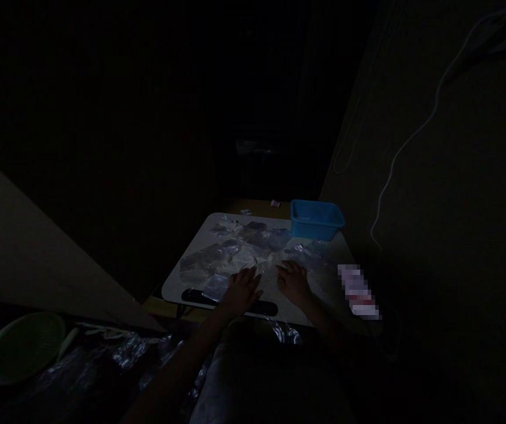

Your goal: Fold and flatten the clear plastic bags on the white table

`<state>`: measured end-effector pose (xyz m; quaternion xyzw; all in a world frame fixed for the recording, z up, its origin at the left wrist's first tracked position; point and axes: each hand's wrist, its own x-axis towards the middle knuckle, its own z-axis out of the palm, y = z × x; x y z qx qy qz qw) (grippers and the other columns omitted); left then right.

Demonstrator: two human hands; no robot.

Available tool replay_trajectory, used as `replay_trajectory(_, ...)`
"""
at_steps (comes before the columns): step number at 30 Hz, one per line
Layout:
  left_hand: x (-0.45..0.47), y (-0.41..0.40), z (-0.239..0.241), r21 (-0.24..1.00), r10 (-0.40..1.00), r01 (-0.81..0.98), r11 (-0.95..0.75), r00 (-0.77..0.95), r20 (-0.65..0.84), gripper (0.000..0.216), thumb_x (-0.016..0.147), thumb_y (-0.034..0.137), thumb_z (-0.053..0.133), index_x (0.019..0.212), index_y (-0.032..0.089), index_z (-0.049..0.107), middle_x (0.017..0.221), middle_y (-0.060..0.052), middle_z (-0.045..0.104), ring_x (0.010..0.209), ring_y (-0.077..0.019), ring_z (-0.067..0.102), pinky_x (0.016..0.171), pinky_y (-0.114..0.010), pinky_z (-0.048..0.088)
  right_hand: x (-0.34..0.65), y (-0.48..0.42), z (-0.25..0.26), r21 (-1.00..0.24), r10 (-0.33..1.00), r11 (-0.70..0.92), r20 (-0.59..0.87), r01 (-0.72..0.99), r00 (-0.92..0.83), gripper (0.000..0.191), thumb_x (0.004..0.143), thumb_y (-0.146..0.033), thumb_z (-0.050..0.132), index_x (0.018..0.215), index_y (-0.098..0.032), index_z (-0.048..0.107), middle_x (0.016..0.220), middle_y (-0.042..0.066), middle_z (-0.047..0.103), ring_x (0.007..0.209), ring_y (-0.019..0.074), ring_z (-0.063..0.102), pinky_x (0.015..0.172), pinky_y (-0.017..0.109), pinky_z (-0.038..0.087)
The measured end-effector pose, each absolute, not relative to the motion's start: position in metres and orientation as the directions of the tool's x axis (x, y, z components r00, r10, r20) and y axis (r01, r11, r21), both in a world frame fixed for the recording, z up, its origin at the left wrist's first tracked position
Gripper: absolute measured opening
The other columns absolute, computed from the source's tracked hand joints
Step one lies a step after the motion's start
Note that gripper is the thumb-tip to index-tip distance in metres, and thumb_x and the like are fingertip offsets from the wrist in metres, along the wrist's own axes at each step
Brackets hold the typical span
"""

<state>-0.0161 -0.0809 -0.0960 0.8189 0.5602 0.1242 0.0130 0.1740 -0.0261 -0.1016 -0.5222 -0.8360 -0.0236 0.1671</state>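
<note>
In dim light, my left hand (240,291) rests low over the front part of a small white table (171,288), fingers stretched and spread. My right hand (295,282) is a short way to its right, its fingers reaching left with small gaps between them. Thin clear plastic bags or sheets (204,265) lie crumpled and overlapping around both hands. Some plastic (275,256) touches or lies just beyond the right fingertips; contact is hard to make out. Neither hand visibly grips anything. Beneath my left hand runs a dark slot (266,307) along the table's front.
A blue plastic basin (317,227) stands at the table's back right corner. A pixelated item (359,291) lies at the right edge. Shiny plastic (132,350) and a green basket (27,347) are at lower left. A white cable (392,165) hangs along the right wall.
</note>
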Motion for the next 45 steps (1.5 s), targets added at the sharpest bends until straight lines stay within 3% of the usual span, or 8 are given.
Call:
replay_trajectory(11,-0.022,-0.085,-0.09,0.124,0.921,0.915,-0.385,0.372,0.115,0.061,0.078,0.057,0.035,0.13,0.025,0.029,0.137,-0.01,0.026,0.122,-0.0299,0.021,0.093,-0.046,0.019,0.174,-0.026,-0.1,-0.155,0.872,0.447,0.296,0.881,-0.39,0.034,0.08,-0.025,0.039,0.111,-0.025,0.052,0.122,0.005,0.047,0.111,0.0208,0.035,0.088,0.037,0.023)
replay_trajectory(18,-0.026,-0.087,-0.091,0.102,0.914,0.909,-0.404,0.394,0.101,0.075,0.07,0.063,0.041,0.131,0.023,0.025,0.138,-0.013,0.023,0.123,-0.0331,0.02,0.093,-0.049,0.018,0.173,-0.025,-0.102,-0.154,0.869,0.448,0.308,0.881,-0.388,0.034,0.079,-0.025,0.04,0.111,-0.026,0.052,0.121,0.004,0.047,0.111,0.0208,0.036,0.087,0.037,0.023)
replay_trajectory(29,-0.026,-0.127,-0.083,0.163,0.824,0.808,-0.566,0.549,0.138,0.058,0.082,0.048,0.034,0.132,0.02,0.024,0.139,-0.01,0.021,0.125,-0.0306,0.017,0.094,-0.054,0.017,0.175,-0.026,-0.102,-0.158,0.852,0.469,0.341,0.869,-0.398,0.032,0.08,-0.025,0.041,0.11,-0.026,0.053,0.119,0.004,0.049,0.11,0.0206,0.036,0.087,0.036,0.023)
replay_trajectory(34,-0.029,-0.136,-0.078,0.318,0.758,0.694,-0.646,0.634,0.154,0.051,0.08,0.041,0.041,0.127,0.023,0.034,0.136,-0.007,0.03,0.124,-0.0274,0.024,0.097,-0.051,0.016,0.175,-0.025,-0.103,-0.155,0.847,0.472,0.353,0.868,-0.397,0.032,0.08,-0.025,0.04,0.109,-0.026,0.053,0.119,0.004,0.05,0.11,0.0205,0.036,0.086,0.036,0.024)
replay_trajectory(37,-0.026,-0.136,-0.082,0.579,0.893,0.683,-0.445,0.389,0.228,0.04,0.083,0.036,0.035,0.118,0.021,0.045,0.124,-0.007,0.046,0.115,-0.0221,0.039,0.095,-0.041,0.028,0.175,-0.025,-0.104,-0.161,0.848,0.473,0.349,0.866,-0.398,0.032,0.08,-0.025,0.041,0.108,-0.026,0.053,0.119,0.004,0.05,0.109,0.02,0.037,0.086,0.036,0.024)
replay_trajectory(40,-0.021,-0.142,-0.088,0.812,0.99,0.57,-0.121,0.005,0.143,0.038,0.083,0.037,0.03,0.101,0.016,0.056,0.1,-0.008,0.062,0.093,-0.0199,0.055,0.079,-0.032,0.041,0.175,-0.024,-0.104,-0.164,0.851,0.471,0.344,0.867,-0.397,0.032,0.079,-0.025,0.042,0.108,-0.026,0.054,0.118,0.004,0.05,0.109,0.0198,0.038,0.087,0.036,0.024)
replay_trajectory(42,-0.018,-0.15,-0.092,0.853,0.995,0.522,0.016,-0.094,0.039,0.038,0.08,0.041,0.034,0.087,0.015,0.06,0.083,-0.007,0.065,0.078,-0.02,0.059,0.069,-0.029,0.043,0.175,-0.024,-0.105,-0.161,0.847,0.478,0.347,0.864,-0.403,0.032,0.079,-0.025,0.041,0.108,-0.025,0.054,0.118,0.004,0.05,0.109,0.0199,0.037,0.087,0.036,0.024)
replay_trajectory(45,-0.013,-0.161,-0.103,0.863,0.987,0.48,0.157,-0.053,-0.15,0.039,0.074,0.046,0.038,0.07,0.014,0.06,0.066,-0.006,0.063,0.065,-0.0192,0.058,0.058,-0.027,0.042,0.175,-0.024,-0.105,-0.158,0.849,0.473,0.347,0.867,-0.399,0.032,0.079,-0.025,0.04,0.108,-0.025,0.054,0.119,0.004,0.05,0.109,0.0203,0.038,0.087,0.036,0.024)
